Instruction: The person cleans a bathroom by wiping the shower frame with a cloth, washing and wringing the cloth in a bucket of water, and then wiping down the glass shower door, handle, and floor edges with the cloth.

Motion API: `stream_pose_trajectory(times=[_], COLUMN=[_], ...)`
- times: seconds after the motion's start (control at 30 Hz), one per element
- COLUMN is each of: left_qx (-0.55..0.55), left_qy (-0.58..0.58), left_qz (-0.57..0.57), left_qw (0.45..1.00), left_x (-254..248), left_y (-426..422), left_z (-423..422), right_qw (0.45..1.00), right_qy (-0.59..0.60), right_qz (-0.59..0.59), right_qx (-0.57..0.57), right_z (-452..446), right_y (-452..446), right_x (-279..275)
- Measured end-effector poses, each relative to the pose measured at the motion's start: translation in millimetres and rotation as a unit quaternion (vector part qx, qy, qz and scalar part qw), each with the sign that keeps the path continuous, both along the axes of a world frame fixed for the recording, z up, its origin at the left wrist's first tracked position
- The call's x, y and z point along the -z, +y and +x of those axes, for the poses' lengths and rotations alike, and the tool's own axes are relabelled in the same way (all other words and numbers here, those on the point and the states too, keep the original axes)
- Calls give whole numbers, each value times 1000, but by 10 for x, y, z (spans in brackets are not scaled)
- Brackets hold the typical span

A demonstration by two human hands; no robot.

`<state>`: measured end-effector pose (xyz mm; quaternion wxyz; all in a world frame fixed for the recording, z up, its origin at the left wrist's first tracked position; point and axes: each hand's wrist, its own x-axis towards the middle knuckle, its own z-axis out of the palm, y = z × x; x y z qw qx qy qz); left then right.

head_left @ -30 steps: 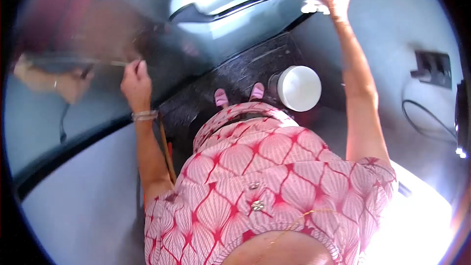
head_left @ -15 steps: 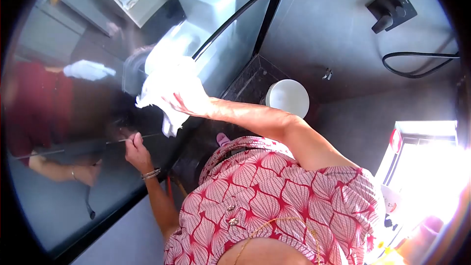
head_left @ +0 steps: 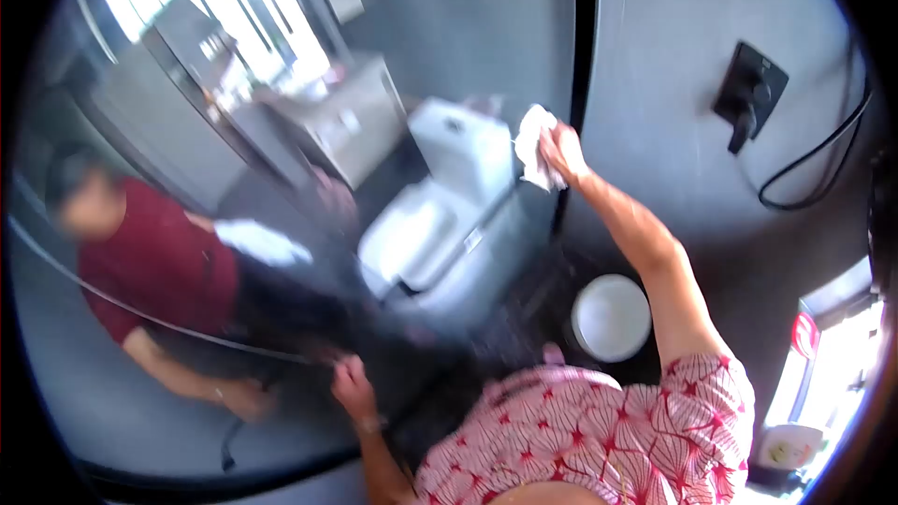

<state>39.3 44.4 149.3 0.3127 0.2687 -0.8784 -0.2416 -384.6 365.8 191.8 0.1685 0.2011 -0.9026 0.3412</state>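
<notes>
White cloth (head_left: pixel 533 151) in my right hand (head_left: pixel 567 153), by the glass panel (head_left: pixel 477 47).
Right fingers: clamped on the cloth, far side, just left of the black vertical strip (head_left: pixel 585 47). Left hand (head_left: pixel 354 389): nearer, to the left, fingers curled; I cannot tell whether they grip. White bucket (head_left: pixel 611 322): on the floor (head_left: pixel 559 292), right.

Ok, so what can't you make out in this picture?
All in the head view:
- Left hand: motion blur hides whether it grips anything.
- White cloth: partly covered by the right hand, so its full shape is unclear.
- Other person's hand: too blurred to tell what it holds.
- Slipper: mostly hidden by the patterned shirt.
- Black hose: lost at the dark right edge.
</notes>
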Motion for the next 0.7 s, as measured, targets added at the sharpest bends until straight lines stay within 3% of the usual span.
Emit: stream_pose_trajectory(times=[0.03, 0.07, 0.2, 0.23, 0.3, 0.33, 0.37, 0.4, 0.43, 0.47, 0.5, 0.53, 0.6, 0.63, 0.67, 0.7], left_qx=[29, 4, -38, -45, -40, -37, -33, -33, -31, -25, -27, -32, -49, -61, -58, -38], left_qy=[64, 84, 66, 43, 45, 30, 35, 37, 43, 50, -26, -102, -100, -98, -91, -41], left_qz=[-32, -16, 10, 2, -11, -15, -20, -35, -51, -58, -20, 21, 29, 37, 33, 29], left_qw=[997, 996, 997, 998, 998, 999, 999, 998, 997, 997, 999, 994, 993, 993, 994, 998], left_x=[26, -6, 108, 159, 136, 154, 168, 174, 196, 253, 342, 380, 247, 181, 157, 168], left_y=[11, 64, 73, 26, 19, 28, 43, 42, 12, -71, -161, -214, -158, -123, -111, -103], left_z=[-38, -87, -132, -180, -221, -210, -203, -184, -196, -193, -159, -157, -133, -144, -156, -149], right_qw=[965, 867, 811, 918, 926, 967, 962, 956, 901, 812, 794, 858, 688, 584, 691, 677], right_qy=[-53, -33, -34, 227, 302, 121, 209, 137, 308, 448, 410, 349, 595, 776, 583, 637], right_qz=[-255, -496, -579, -284, -134, -174, -149, -78, -111, -207, -255, 80, 118, 122, -4, -63], right_qx=[33, -15, 72, 158, 184, 140, -97, -247, -284, -313, -369, -368, -399, -203, -428, -363], right_z=[-26, -99, -472, -358, 334, 536, 1033, 1489, 1494, 1695, 1837, 1963, 1940, 1817, 1755, 1712], right_y=[-35, -155, -511, -599, -992, -1301, -1386, -1334, -1691, -1834, -2070, -2126, -2174, -2060, -2179, -2057], right_x=[-121, -284, -1080, -1144, -1314, -1156, -1284, -1560, -1220, -1283, -1281, -1366, -1941, -2190, -2396, -2703])
